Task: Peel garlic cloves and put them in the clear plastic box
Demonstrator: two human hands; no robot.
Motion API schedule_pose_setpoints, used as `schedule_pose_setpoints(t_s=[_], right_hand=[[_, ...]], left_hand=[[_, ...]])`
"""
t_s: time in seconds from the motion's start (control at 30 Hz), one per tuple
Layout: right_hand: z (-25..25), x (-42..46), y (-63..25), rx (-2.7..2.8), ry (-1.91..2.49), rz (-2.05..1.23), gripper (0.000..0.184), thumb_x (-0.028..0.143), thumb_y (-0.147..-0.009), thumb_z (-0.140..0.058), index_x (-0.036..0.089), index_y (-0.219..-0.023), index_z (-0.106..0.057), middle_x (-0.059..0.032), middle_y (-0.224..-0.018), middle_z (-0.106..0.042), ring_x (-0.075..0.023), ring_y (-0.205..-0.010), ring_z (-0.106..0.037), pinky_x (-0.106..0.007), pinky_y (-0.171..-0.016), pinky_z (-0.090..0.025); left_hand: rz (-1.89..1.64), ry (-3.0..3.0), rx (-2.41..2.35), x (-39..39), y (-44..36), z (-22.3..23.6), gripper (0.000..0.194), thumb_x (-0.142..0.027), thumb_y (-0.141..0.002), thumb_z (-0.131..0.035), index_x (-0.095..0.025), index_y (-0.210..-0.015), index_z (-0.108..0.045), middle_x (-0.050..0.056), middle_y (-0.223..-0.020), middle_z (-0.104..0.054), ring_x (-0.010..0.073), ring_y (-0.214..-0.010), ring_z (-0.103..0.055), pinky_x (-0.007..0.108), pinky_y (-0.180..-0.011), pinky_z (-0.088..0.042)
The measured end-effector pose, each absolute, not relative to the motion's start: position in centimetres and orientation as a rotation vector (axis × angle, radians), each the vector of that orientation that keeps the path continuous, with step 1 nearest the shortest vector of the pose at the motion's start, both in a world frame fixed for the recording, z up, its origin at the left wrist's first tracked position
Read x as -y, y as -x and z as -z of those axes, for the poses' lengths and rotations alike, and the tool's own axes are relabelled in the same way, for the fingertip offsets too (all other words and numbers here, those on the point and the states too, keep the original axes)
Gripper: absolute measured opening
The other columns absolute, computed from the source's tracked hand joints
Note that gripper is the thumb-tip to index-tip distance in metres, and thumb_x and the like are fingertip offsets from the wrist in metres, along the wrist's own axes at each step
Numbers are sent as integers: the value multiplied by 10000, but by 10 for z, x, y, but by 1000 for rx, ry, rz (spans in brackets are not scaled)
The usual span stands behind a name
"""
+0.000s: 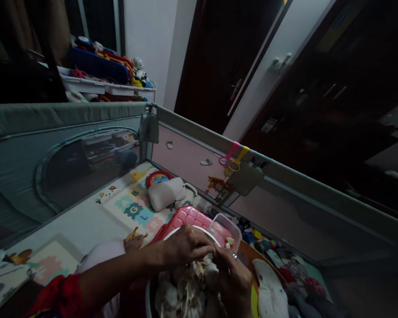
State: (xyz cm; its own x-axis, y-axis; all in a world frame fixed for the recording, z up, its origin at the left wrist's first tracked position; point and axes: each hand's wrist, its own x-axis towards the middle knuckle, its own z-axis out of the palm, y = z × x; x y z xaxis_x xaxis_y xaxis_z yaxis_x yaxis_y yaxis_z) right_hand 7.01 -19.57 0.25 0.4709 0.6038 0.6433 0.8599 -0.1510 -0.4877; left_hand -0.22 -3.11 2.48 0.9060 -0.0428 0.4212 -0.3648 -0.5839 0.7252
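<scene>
A round bowl at the bottom centre is heaped with garlic bulbs and papery skins. My left hand reaches over the heap with its fingers pinched together on a piece of garlic. My right hand, wearing a ring, curls beside it over the same piece. Just beyond the hands stands a small clear plastic container with a few peeled cloves inside. My left sleeve is red.
A pink box lies behind the bowl. A white pouch and toys rest on an alphabet play mat. Grey playpen walls enclose the area. Toy shelves stand at the back left, dark doors to the right.
</scene>
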Motion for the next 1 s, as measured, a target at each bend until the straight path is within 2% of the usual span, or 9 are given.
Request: schedule_pose_setpoints(t_s=[0.13, 0.23, 0.43, 0.57, 0.7, 0.87, 1.0], right_hand=[[10, 197, -68, 1123, 1879, 368, 262, 163, -793, -504, 227, -931, -717, -73, -806, -742, -205, -693, -695, -298, -618, -554], [15, 196, -64, 1080, 1878, 392, 255, 172, -797, -505, 233, -915, -723, -78, -820, -738, -213, -720, -694, -318, -650, -553], [12, 194, -63, 1030, 1787, 371, 258, 160, -812, -502, 235, -893, -735, -66, -783, -739, -192, -674, -686, -278, -611, -535], [8, 197, -69, 935, 1692, 102, 177, 200, -781, -583, 229, -858, -740, -24, -654, -705, -156, -528, -630, -236, -513, -504], [4, 197, -71, 638, 1557, -220, 104, 289, -745, -678, 208, -768, -739, -1, -590, -665, -131, -529, -586, -208, -514, -478], [-3, 188, -72, 312, 1293, -490, 245, 409, -608, -788, 183, -665, -713, 9, -529, -628, -106, -478, -533, -205, -471, -452], [-7, 186, -81, 158, 1158, -565, 278, 409, -514, -840, 209, -622, -680, 44, -512, -603, -86, -442, -522, -192, -446, -459]], left_hand=[[-460, -2214, 305, 32, -2, -15, 162, -110, -810, -544, -125, -848, -700, 55, -826, -731, 143, -740, -659, 180, -675, -465], [-507, -2319, 296, 35, -5, -6, 153, -88, -783, -526, -121, -761, -674, 52, -749, -710, 144, -687, -640, 189, -641, -454], [-661, -2391, 225, 42, -5, -1, 134, -87, -747, -510, -140, -723, -630, 37, -672, -675, 143, -621, -611, 210, -626, -447], [-587, -2285, 92, 45, -2, -10, 114, -76, -718, -525, -133, -694, -621, 43, -693, -677, 141, -637, -615, 203, -618, -443], [-475, -2261, 31, 49, -1, -17, 97, -122, -730, -542, -134, -718, -638, 36, -676, -675, 142, -614, -605, 210, -598, -434], [-414, -2367, -40, 52, -3, -18, 93, -138, -716, -553, -140, -715, -646, 38, -689, -672, 146, -613, -590, 206, -557, -403], [-288, -2499, 66, 51, -3, -18, 83, -84, -663, -578, -155, -636, -610, 11, -612, -637, 129, -528, -527, 206, -497, -357]])
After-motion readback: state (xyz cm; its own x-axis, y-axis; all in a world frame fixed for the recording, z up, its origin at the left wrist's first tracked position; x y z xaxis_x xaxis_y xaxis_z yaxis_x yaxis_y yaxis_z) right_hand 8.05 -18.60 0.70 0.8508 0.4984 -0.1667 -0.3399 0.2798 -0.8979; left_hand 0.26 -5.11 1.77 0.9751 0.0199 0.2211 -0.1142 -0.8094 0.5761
